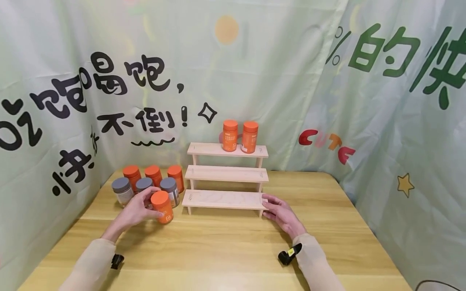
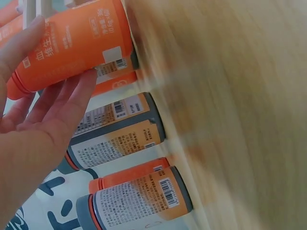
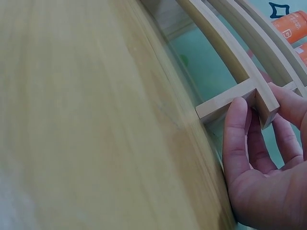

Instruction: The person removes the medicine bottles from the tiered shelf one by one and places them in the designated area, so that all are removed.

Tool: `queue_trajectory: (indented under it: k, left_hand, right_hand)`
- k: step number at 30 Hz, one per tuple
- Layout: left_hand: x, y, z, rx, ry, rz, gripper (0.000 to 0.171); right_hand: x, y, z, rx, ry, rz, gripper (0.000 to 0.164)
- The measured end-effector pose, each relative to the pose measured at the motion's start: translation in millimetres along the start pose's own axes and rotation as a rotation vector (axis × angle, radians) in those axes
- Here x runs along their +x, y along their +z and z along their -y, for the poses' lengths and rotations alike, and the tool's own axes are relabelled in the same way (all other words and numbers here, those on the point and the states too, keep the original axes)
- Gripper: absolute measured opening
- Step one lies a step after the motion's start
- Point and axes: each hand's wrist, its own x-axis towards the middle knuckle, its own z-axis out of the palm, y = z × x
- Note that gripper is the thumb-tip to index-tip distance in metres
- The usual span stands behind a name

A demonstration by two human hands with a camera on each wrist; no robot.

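Note:
My left hand (image 1: 137,208) grips an orange bottle (image 1: 162,207) between thumb and fingers. In the left wrist view that bottle (image 2: 79,45) is tilted against the frame, its printed label facing the camera. My right hand (image 1: 283,214) holds the right end of the bottom step of a three-tier wooden display stand (image 1: 222,199). Seen from the right wrist, the thumb lies over the step's end and a finger (image 3: 236,129) rests against its leg. Two orange bottles, one left (image 1: 230,136) and one right (image 1: 249,137), stand upright on the top step, toward its right end.
Left of the stand are three grey-lidded jars (image 1: 121,190) in front of three orange-lidded bottles (image 1: 132,176), all upright on the wooden table (image 1: 218,250). Printed curtains (image 1: 276,81) hang behind and at both sides. Bands with small black devices (image 1: 290,254) sit on the wrists.

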Motion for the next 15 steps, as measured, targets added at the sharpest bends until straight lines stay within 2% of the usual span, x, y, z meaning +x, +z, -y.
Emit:
queue_trajectory:
  k: [7,15]
  left_hand:
    - [6.5,-1.5,1.5,-0.007,-0.003,0.026,0.073]
    - [1.5,-2.9,5.7,0.033,-0.017,0.027,0.079]
  right_hand:
    - [-0.7,0.0,0.1,0.021,0.004,-0.013,0.048]
    - [3.0,0.4,-0.1,0.013,-0.003,-0.021,0.047]
